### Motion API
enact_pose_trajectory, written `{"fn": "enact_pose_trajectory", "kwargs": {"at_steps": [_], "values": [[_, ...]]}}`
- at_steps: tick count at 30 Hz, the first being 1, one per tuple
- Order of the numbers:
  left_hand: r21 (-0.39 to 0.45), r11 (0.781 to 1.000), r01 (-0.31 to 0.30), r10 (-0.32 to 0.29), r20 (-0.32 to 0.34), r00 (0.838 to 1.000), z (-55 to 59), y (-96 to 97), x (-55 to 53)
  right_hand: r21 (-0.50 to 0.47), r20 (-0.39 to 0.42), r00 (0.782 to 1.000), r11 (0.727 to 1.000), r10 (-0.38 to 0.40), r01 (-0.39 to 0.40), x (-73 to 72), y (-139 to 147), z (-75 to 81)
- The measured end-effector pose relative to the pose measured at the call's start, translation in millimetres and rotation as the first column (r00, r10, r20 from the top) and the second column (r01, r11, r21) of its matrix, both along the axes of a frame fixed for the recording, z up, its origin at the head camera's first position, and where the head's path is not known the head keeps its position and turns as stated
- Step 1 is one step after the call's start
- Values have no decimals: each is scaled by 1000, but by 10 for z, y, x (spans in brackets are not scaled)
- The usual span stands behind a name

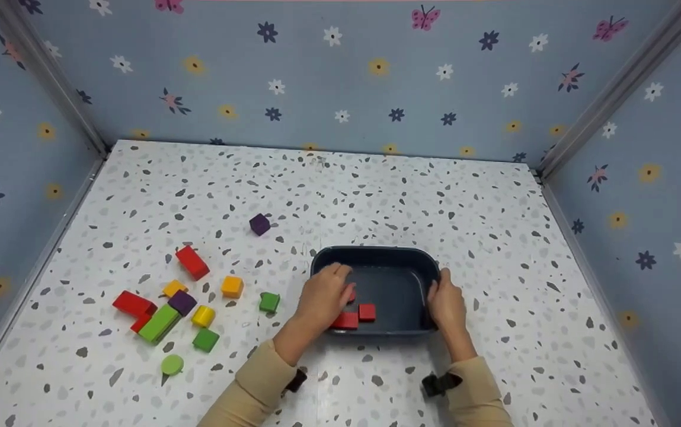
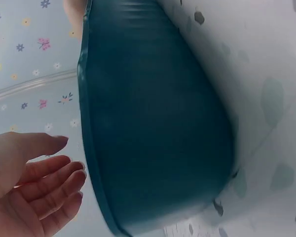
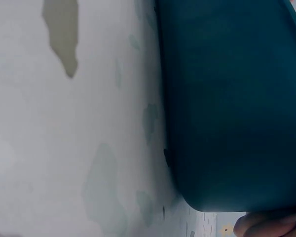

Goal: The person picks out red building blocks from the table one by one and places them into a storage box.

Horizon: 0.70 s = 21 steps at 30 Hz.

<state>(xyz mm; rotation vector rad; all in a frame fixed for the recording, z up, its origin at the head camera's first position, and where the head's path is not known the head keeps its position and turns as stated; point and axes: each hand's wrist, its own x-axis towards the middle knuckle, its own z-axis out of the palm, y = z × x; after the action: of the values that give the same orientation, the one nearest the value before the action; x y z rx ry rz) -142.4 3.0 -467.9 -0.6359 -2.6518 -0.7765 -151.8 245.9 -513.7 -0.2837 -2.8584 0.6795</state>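
Observation:
A dark blue rectangular tub (image 1: 399, 333) stands on the speckled table, its side wall (image 2: 153, 108) filling much of the left wrist view. Red blocks (image 1: 367, 312) lie in its left part, partly covered by my left hand (image 1: 323, 296). That hand is over the tub's left end; the left wrist view shows its fingers loosely bent with nothing between them. My right hand (image 1: 450, 299) grips the tub's right rim, thumb on the inner side and fingers outside. In the right wrist view only some fingers (image 3: 266, 224) show, at the tub's lower corner.
Left of the tub lie loose blocks: red (image 1: 192, 263), orange (image 1: 232, 287), dark purple (image 1: 182, 302), yellow (image 1: 203, 316), light green (image 1: 159, 324), and green (image 1: 269, 302). A purple cube (image 1: 260, 225) sits farther back. Flower-patterned panels (image 1: 340, 77) enclose the table.

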Motion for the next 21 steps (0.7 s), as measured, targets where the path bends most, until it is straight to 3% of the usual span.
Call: {"fn": "enact_pose_trajectory", "kwargs": {"at_steps": [5, 10, 15, 21], "values": [[63, 993, -97, 100, -50, 994, 23, -177, -21, -11, 10, 1000, 1000, 0, 0, -9, -1, 7], [48, 980, -191, 194, -66, 979, 16, -353, -46, -15, 3, 1000, 1000, 2, -2, -4, -5, 7], [10, 959, -283, 283, 4, 959, 20, -525, -80, -12, -20, 1000, 1000, 7, -7, 6, -6, 4], [-91, 926, -366, 375, 123, 919, 21, -751, -141, -4, -22, 1000, 1000, 9, -9, 8, 0, -7]]}}
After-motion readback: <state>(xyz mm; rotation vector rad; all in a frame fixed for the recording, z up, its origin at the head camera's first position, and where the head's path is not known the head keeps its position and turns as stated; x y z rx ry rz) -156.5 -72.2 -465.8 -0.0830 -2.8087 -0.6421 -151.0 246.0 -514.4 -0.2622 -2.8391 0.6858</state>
